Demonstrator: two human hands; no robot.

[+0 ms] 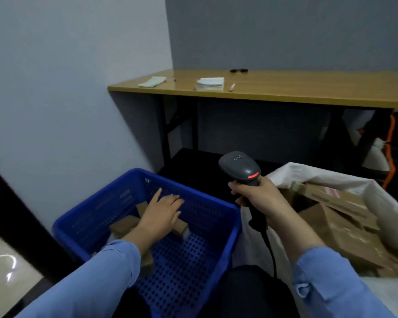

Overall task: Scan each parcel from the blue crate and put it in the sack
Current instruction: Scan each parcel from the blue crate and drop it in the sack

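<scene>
The left hand (163,214) reaches down into the blue perforated plastic crate (216,237). It is palm down, with its fingers straight and slightly spread, and lies on a small brown cardboard parcel (181,228) near the crate's middle. Whether it has any hold on the parcel cannot be told. Other brown cardboard parcels (124,226) lie on the crate floor beside it.

Just right of the crate, above its rim, the right hand (260,196) has its fingers wrapped tightly round the handle of a dark grey handheld barcode scanner (240,167). The scanner's red band glows, and its black cable (270,249) hangs down.

Right beside the crate stands the open white woven sack (391,203), with flat cardboard boxes (345,228) inside. Beyond the crate is a long wooden table (285,92) bearing white papers (210,84).
</scene>
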